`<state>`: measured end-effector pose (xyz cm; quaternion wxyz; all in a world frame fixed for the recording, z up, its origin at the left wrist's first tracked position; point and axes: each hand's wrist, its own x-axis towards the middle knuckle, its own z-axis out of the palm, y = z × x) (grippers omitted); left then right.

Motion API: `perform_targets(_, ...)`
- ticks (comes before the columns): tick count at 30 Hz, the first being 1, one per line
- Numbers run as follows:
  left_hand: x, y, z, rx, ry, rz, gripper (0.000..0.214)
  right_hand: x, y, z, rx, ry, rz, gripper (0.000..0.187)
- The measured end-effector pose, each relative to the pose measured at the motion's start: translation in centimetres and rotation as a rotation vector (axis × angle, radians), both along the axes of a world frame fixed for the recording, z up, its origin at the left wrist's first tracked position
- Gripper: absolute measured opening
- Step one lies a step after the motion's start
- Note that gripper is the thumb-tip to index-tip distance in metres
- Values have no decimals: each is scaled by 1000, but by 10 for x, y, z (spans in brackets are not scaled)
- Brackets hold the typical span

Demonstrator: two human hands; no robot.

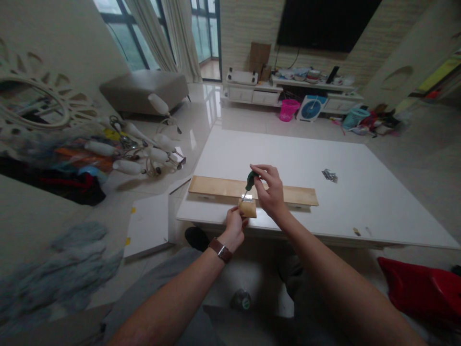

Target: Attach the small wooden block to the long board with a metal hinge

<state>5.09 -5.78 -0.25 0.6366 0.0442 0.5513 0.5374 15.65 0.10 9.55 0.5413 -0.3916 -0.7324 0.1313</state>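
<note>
A long light wooden board (295,194) lies across the near part of a white table (288,154). My left hand (235,226), with a brown watch on the wrist, is closed around a small wooden block (248,208) at the table's front edge. My right hand (271,190) is closed on the green handle of a screwdriver (249,182). The screwdriver slants down, and its tip rests on the top of the small block. Both hands are just in front of the long board.
A small pile of metal hardware (329,175) lies on the table's right part. A white panel (148,225) rests on the floor to the left, beside a lamp fixture (144,149). A red object (421,288) sits at the lower right. A dark bottle (242,299) stands between my legs.
</note>
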Motion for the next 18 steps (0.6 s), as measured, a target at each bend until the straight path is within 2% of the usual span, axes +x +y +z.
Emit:
perform_targets(2,0,0,3,-22,5,-3,39,-1,-1,0,13,-2,12,37)
perform_targets(7,2,0,12,-73,29,10,40,-1,-2,2,-5,10,-79,10)
perform_targets(14,1,-1,11,-54,28,6,37,-1,-2,0,-15,1,22,32)
perform_targets(18,2,0,9,-66,30,16,38,-1,0,-1,-19,0,-46,20)
